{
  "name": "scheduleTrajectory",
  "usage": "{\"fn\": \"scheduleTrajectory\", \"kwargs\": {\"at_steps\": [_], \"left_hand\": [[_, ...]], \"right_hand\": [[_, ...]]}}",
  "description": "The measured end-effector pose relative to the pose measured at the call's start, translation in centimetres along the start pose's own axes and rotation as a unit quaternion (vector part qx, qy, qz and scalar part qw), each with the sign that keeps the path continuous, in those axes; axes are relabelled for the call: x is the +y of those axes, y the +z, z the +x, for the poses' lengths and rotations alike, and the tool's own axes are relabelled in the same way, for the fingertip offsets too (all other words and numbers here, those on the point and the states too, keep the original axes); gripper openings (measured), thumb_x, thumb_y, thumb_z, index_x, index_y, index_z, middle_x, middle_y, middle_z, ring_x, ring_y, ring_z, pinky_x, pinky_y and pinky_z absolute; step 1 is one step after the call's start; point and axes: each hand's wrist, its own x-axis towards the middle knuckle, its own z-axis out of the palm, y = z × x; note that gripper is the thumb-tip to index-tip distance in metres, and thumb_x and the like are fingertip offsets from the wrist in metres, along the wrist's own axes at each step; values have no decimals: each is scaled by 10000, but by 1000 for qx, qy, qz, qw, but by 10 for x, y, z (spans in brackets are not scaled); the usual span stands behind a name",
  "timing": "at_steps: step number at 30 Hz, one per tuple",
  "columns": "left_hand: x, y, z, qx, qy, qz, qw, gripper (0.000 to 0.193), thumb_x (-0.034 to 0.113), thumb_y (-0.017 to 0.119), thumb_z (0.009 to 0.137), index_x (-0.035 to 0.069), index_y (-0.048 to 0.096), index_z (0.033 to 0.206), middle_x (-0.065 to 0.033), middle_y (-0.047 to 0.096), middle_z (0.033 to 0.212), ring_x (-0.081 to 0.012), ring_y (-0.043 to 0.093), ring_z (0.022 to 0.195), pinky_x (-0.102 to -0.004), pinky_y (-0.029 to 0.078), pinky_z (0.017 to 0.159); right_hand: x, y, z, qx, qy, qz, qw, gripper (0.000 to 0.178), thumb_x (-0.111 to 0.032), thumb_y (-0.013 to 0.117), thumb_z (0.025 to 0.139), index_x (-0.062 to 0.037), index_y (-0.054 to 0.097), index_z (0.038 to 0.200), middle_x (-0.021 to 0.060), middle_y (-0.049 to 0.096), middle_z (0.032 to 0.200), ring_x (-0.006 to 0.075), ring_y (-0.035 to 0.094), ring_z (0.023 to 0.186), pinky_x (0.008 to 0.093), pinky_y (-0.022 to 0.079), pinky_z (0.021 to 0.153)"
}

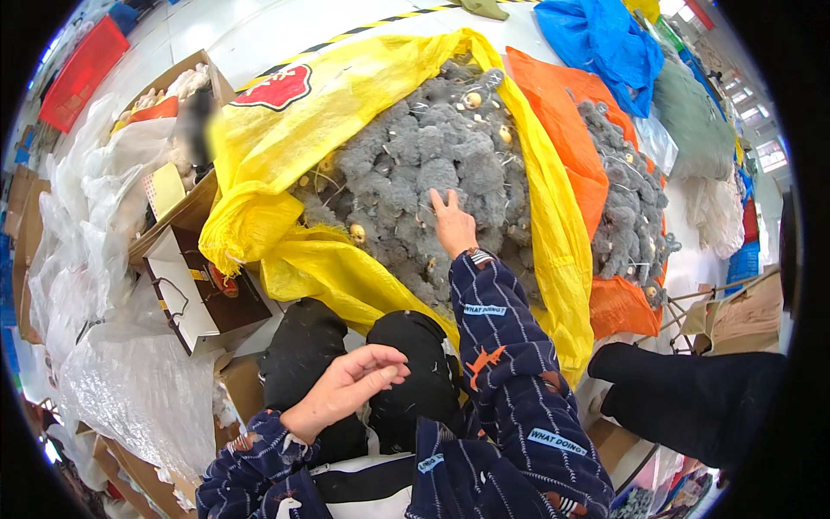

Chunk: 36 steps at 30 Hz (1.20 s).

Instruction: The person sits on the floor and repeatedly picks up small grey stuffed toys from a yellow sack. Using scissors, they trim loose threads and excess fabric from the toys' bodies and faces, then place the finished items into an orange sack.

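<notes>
A large heap of grey fluffy plush pieces (406,156), some with small yellowish round parts, fills an open yellow woven sack (337,95) in front of me. My right hand (454,227) reaches onto the middle of the heap. Two of its fingers are stretched and spread against the fluff; the rest are partly hidden, and I see nothing held. Over my lap, my left hand (353,387) hovers with loosely bent fingers and thumb apart, holding nothing.
An orange sack (553,130) of similar grey pieces lies to the right, near another person's dark-clad leg (683,398). A blue bag (601,43) is behind it. At left are a cardboard box (199,69), a paper gift bag (203,294) and clear plastic sheeting (130,372).
</notes>
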Motion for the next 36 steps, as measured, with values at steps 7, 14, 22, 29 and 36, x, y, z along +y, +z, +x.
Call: {"fn": "scheduleTrajectory", "kwargs": {"at_steps": [7,14,22,29,36], "left_hand": [[0,-2,-2,-5,4,-8,1000,248,168,488,903,36,506,1113,-33,583,1007,-94,540,909,-219,416,778],[-10,1,4,23,36,-5,999,262,149,481,898,29,490,1130,-68,570,1033,-119,547,897,-238,443,751],[-33,11,0,-30,80,-199,976,506,341,498,879,44,365,1267,-67,447,1239,-187,422,1138,-336,348,942],[-23,17,-45,27,218,-220,950,402,185,589,798,35,460,1148,-51,558,1038,-140,543,939,-293,440,843],[-55,24,-75,-37,177,28,983,522,102,694,721,10,449,1173,-57,551,1079,-129,524,986,-276,411,880]], "right_hand": [[20,3,-3,-1,47,93,995,426,-136,590,697,-146,454,1100,201,563,939,356,589,764,399,476,636],[-19,-59,-51,-21,400,784,474,177,-130,576,765,-48,498,902,52,573,794,74,372,467,215,340,411],[-114,-186,-184,-164,310,937,8,155,-229,502,841,-80,543,854,17,549,713,39,312,392,178,295,382],[-152,-205,-256,-309,390,733,464,254,-226,450,894,-33,507,1049,52,604,891,25,297,428,191,298,416],[-124,-210,-255,-120,253,690,667,326,-245,488,885,3,519,1094,76,589,980,26,362,481,227,394,516]]}}
